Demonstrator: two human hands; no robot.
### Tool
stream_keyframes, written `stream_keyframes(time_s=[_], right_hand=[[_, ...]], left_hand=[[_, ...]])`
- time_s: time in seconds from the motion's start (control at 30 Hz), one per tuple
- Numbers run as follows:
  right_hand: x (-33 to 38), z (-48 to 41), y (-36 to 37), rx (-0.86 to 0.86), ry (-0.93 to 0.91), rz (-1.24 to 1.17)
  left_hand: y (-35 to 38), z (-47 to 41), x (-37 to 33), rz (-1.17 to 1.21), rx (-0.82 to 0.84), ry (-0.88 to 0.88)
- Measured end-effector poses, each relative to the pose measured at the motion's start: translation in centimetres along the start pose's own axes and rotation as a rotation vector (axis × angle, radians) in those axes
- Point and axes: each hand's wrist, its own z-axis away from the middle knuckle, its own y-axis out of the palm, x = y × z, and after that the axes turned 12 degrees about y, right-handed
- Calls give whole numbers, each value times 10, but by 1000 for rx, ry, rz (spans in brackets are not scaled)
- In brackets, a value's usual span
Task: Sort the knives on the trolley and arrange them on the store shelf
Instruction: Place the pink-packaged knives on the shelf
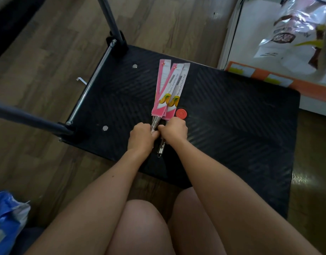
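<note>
Bare knees (140, 227) fill the bottom. At far left a blue plastic bag (4, 208) lies on the wooden floor (39, 61), beside the black trolley (232, 116). Mid-deck, the left hand (141, 135) curls its fingers round the knives' steel handles. The knives (167, 89) lie together, pink card sleeves fanning toward the far edge. The right hand (174, 128) grips the same handles, touching the left. An orange disc (181, 113) sits beside the sleeves. A white shelf unit (254, 43) stands past the right corner.

At frame centre, the left grip (141, 134) and right grip (174, 128) hold the knives (166, 89) by their handles on the trolley (232, 116).
</note>
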Motion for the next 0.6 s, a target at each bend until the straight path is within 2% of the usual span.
stream_keyframes(time_s=[0.13, 0.33, 0.6], right_hand=[[-18, -1, -9, -3, -16, 1], [-29, 10, -33, -12, 58, -72], [1, 118, -137, -25, 53, -113]], left_hand=[[-3, 4, 1, -1, -69, 9], [-18, 9, -29, 4, -186, 35], [-106, 73, -120, 93, -188, 79]])
